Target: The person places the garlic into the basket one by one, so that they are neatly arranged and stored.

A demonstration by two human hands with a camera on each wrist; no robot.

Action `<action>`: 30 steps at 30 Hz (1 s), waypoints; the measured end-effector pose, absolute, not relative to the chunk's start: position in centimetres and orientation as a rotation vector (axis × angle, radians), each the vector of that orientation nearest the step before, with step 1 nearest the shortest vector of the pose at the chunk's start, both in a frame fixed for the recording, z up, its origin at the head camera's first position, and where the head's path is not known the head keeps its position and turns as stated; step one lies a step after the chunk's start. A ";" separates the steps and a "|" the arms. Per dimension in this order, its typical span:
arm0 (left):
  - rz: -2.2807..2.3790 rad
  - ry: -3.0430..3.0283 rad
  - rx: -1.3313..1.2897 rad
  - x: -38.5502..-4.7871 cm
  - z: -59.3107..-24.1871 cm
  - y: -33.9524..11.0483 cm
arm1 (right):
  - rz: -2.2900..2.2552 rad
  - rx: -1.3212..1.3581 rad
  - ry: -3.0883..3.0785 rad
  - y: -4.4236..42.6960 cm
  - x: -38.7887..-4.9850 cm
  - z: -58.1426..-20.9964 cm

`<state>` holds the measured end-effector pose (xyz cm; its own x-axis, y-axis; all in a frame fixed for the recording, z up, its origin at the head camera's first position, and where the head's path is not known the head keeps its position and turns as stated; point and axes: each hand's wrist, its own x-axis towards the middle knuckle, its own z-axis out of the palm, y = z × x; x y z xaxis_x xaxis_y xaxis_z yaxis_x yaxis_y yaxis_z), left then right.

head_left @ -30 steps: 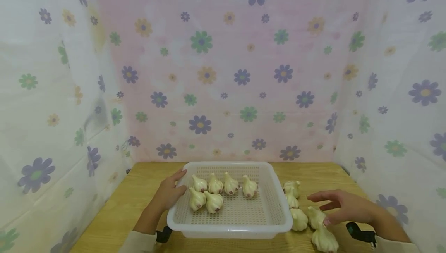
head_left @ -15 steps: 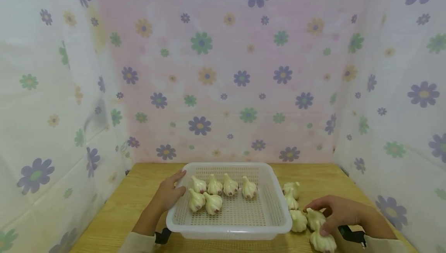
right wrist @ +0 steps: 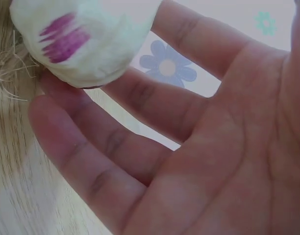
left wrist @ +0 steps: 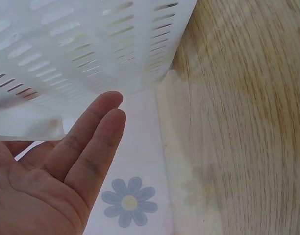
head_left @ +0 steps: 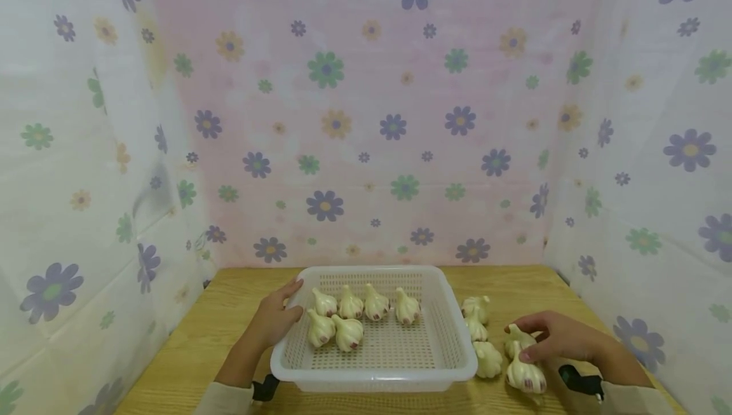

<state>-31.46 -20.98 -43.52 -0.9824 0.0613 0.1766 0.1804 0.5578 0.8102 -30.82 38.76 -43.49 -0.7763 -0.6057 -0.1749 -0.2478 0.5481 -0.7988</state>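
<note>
In the head view, a white slotted plastic basket [head_left: 374, 377] holds several pale garlic bulbs [head_left: 349, 333] at its left and back. My left hand [head_left: 273, 319] rests at the basket's left rim. In the left wrist view its visible fingers [left wrist: 98, 152] lie straight by the slotted outer wall; the thumb is hidden there. To the right of the basket, my right hand [head_left: 563, 337] pinches the nearest garlic bulb [head_left: 526, 378] with thumb and fingers. The right wrist view shows this bulb's purple marks and stringy roots. Another garlic bulb [head_left: 516, 335] sits just behind it, beside my fingers.
More garlic bulbs [head_left: 487, 360] stand in a row against the basket's right side. Everything sits on a wood-grain table [head_left: 200, 339]. Flower-printed sheets [head_left: 366, 116] close off the back and both sides.
My right hand came down and left onto the nearest garlic bulb and took hold. That bulb has turned and shifted slightly up, its purple marks now facing me. The left hand stays at the rim.
</note>
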 end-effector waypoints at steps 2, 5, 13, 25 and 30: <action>-1.395 -2.662 -0.205 -31.5 -43.5 -21.0 | -1.114 -0.672 2.376 38.9 -30.9 -43.5; -1.379 -2.669 -0.200 -31.5 -43.6 -21.1 | -1.113 -0.666 2.376 39.0 -30.9 -43.5; -1.396 -2.670 -0.217 -31.7 -43.8 -21.1 | -1.132 -0.711 2.290 38.4 -30.9 -43.8; -1.396 -2.669 -0.227 -31.8 -43.8 -21.0 | -1.121 -0.638 2.382 38.5 -30.7 -43.6; -1.403 -2.660 -0.226 -31.8 -43.9 -21.1 | -1.075 -0.650 2.399 38.4 -30.7 -43.4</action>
<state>-31.82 -21.12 -43.93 -0.9810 0.0735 0.1795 0.1897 0.5575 0.8082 -30.71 38.39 -43.43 -0.7976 -0.5722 -0.1909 -0.2385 0.5897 -0.7716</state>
